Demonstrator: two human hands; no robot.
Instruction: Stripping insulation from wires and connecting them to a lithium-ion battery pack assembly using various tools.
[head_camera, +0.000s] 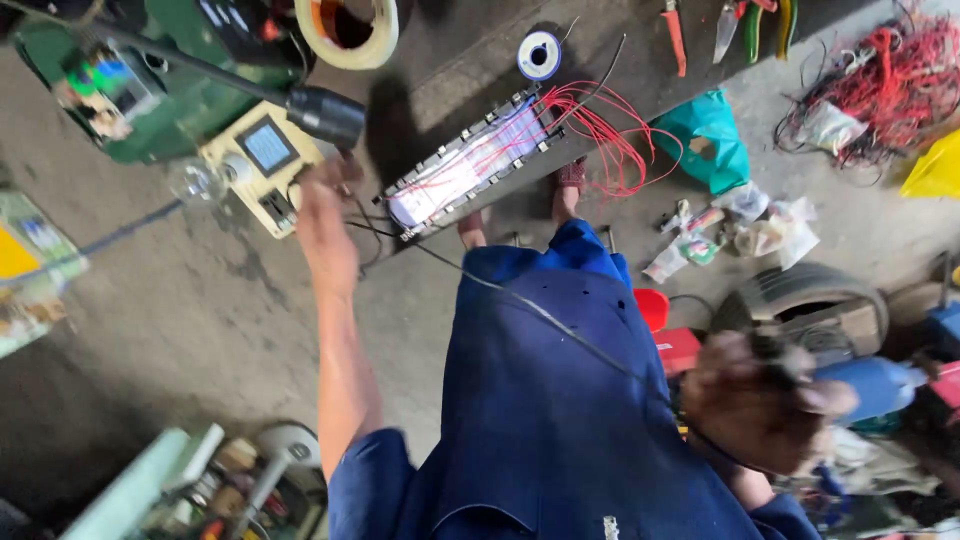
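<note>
My left hand (322, 212) reaches forward over the concrete floor. Its blurred fingertips are at the edge of a beige control box with a small screen (262, 160), just below a black cylindrical tool head (326, 113); whether it grips anything is unclear. My right hand (752, 402) is low on the right, blurred, and closed around a dark object. A thin black cable (540, 315) runs to it across my blue clothing. A long flat battery pack with a white top and red wires (468, 166) lies ahead of my feet.
A green machine (150, 95) and a tape roll (350, 30) lie at the top left, and a solder spool (539, 54) sits beyond the pack. A teal bag (705, 140), a red wire tangle (880, 80), a tyre (800, 295) and litter fill the right. Tools lie at the bottom left.
</note>
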